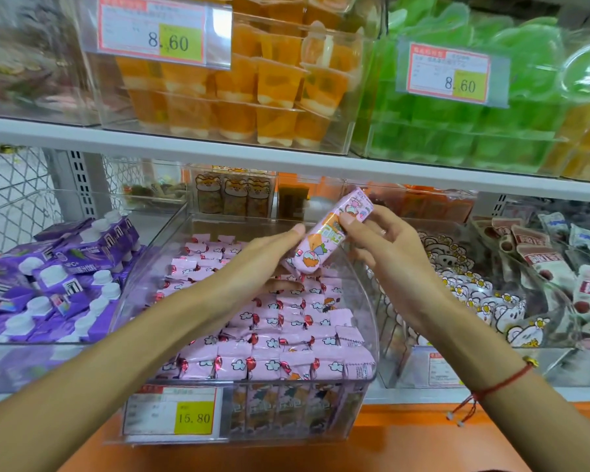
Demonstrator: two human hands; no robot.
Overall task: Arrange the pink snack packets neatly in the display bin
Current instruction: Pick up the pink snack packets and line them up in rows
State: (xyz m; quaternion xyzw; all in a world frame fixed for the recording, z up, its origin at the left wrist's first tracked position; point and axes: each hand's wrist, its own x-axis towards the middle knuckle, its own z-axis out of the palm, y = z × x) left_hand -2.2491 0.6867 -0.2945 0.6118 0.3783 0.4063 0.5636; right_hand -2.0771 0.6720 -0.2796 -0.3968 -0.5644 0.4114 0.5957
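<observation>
Both forearms are bare, without sleeves. The right wrist wears a thin red string bracelet [501,383] with a small gold bead and loose knotted ends hanging down.

Both hands are up over the clear bin [361,287]. The right hand [385,247] pinches the upper end of a pink packet [327,233], tilted, while the left hand [263,264] holds its lower end. Below them lie rows of pink packets [273,338]. A price tag [171,415] reads 15.80. Purple cartons [52,277] sit left.
</observation>
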